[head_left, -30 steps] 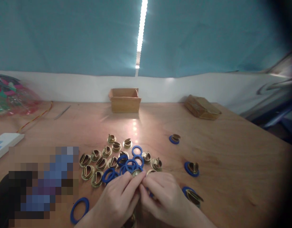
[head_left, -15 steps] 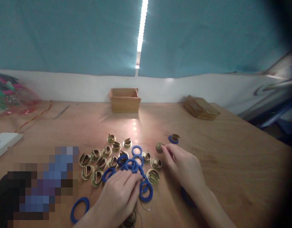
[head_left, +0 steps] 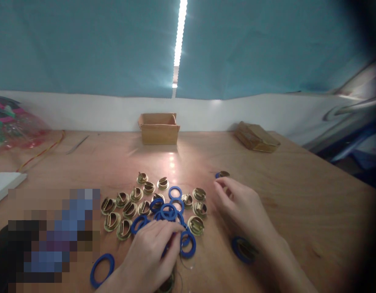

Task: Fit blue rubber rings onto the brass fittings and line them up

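My left hand (head_left: 154, 252) is closed in a pinch over the near side of a pile of blue rings (head_left: 168, 211); what it pinches is hidden. Partly under that palm sits a dark brass piece (head_left: 167, 283). My right hand (head_left: 244, 209) has its fingers slightly apart and holds nothing I can see. Its fingertips overlap the near edge of a brass fitting with a blue ring (head_left: 223, 174); contact cannot be told. Left of this hand stands a round flanged brass fitting (head_left: 199, 194). Another blue-ringed fitting (head_left: 244, 249) lies beside the right wrist.
Several brass fittings (head_left: 129, 209) spread left of the rings. A loose blue ring (head_left: 111, 270) lies near the front. An open cardboard box (head_left: 159, 135) and a brown package (head_left: 258, 137) stand at the back. A white power strip (head_left: 6, 179) is at the left.
My right hand has let go of a brass fitting, leaving it beside the others, and moved to the blue-ringed one at the back. My left hand has barely moved.
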A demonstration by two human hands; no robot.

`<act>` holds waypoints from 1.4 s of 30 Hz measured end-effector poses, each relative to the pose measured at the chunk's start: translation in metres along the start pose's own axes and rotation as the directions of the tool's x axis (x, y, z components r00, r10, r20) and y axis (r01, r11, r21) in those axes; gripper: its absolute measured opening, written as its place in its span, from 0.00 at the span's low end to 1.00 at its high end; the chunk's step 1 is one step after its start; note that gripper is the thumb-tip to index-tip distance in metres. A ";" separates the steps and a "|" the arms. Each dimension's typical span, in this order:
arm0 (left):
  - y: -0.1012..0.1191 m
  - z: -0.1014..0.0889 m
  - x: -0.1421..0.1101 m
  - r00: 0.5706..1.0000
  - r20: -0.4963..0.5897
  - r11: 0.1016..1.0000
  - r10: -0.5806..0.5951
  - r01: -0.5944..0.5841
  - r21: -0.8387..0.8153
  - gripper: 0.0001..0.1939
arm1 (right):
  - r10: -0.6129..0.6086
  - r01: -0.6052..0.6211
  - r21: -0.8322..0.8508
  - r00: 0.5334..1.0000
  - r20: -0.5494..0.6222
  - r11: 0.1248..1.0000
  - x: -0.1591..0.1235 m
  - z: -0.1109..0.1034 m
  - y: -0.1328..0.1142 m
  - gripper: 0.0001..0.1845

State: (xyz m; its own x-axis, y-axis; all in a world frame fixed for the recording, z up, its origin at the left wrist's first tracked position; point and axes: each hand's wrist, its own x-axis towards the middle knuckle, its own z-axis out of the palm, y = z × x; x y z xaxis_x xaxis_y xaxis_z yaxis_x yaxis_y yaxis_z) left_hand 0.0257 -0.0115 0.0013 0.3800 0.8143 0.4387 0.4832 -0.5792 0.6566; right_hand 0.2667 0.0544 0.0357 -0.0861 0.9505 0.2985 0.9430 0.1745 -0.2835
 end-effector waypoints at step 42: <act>0.006 -0.003 0.003 0.833 0.288 0.274 -0.472 0.449 -0.851 0.19 | -0.651 0.781 0.204 0.609 -0.453 0.590 -0.029 0.017 -0.062 0.10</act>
State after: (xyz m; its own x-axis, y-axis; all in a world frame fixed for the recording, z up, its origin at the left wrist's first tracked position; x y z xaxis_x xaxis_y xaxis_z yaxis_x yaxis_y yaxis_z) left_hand 0.0273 -0.0127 0.0081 0.3152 0.9413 -0.1209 -0.3684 0.2388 0.8985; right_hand 0.2051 0.0202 0.0292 -0.5203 0.3492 0.7793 0.4231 0.8981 -0.1199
